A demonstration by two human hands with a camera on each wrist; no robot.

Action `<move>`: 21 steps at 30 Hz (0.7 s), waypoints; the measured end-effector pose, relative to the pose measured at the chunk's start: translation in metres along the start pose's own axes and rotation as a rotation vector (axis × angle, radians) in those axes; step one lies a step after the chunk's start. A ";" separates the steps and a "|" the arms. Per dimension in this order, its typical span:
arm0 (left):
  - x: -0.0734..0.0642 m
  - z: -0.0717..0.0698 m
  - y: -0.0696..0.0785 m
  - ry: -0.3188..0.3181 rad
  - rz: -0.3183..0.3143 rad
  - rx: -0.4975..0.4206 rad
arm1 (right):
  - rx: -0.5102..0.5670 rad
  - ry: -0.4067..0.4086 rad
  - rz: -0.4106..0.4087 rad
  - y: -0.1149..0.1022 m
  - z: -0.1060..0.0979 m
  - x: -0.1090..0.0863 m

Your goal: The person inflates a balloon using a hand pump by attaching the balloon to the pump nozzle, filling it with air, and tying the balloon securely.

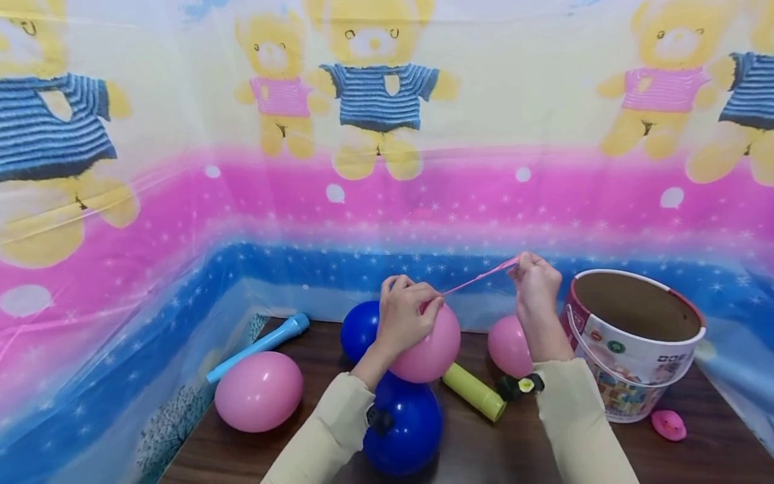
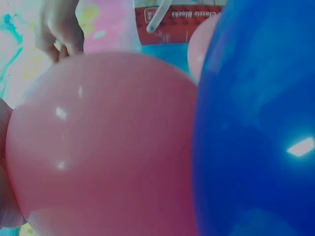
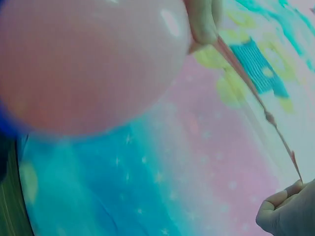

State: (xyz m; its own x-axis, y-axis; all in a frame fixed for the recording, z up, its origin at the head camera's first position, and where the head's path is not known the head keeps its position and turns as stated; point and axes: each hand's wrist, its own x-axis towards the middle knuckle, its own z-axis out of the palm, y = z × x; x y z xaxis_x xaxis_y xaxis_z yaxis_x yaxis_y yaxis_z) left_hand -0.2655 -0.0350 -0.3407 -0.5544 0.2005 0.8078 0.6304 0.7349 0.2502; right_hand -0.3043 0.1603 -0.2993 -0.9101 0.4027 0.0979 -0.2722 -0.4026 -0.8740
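My left hand [image 1: 406, 316] pinches an inflated pink balloon [image 1: 432, 346] at its neck, up off the table. From there the balloon's neck [image 3: 241, 73] is stretched into a thin strand with a small lump along it. Up and to the right, my right hand [image 1: 537, 286] pinches the far end of that strand. The left wrist view is mostly filled by the pink balloon [image 2: 108, 142] and a blue balloon [image 2: 256, 128] beside it. Below the left hand in the head view is that blue balloon [image 1: 404, 430], partly behind the left sleeve.
On the brown table [image 1: 502, 450] are another blue balloon [image 1: 358, 333], a pink balloon [image 1: 259, 391] at left and one [image 1: 508, 346] behind the right wrist. A light-blue tube [image 1: 260, 346], a yellow-green tube [image 1: 474, 391], a bucket [image 1: 629, 376] and a small pink item [image 1: 668, 425] also lie around.
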 end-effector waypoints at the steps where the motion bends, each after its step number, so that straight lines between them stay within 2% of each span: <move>1: 0.000 0.000 0.000 -0.011 -0.006 -0.017 | 0.015 0.016 0.009 0.000 -0.001 0.005; 3: -0.001 0.002 0.001 -0.025 -0.028 -0.047 | 0.025 0.026 0.014 0.002 -0.003 0.010; 5: -0.002 0.004 0.003 -0.025 -0.055 -0.071 | 0.011 0.009 0.013 0.007 -0.004 0.006; 9: -0.005 0.009 0.006 -0.030 -0.117 -0.131 | -0.115 -0.135 0.080 0.022 -0.001 -0.020; 12: -0.008 0.010 0.008 -0.049 -0.169 -0.204 | -0.257 -0.236 0.095 0.032 0.003 -0.042; 16: -0.012 0.008 0.004 -0.049 -0.233 -0.305 | -0.417 -0.301 0.017 0.043 0.009 -0.059; 21: -0.010 0.004 -0.006 -0.027 -0.247 -0.372 | -0.542 -0.414 -0.077 0.051 0.012 -0.064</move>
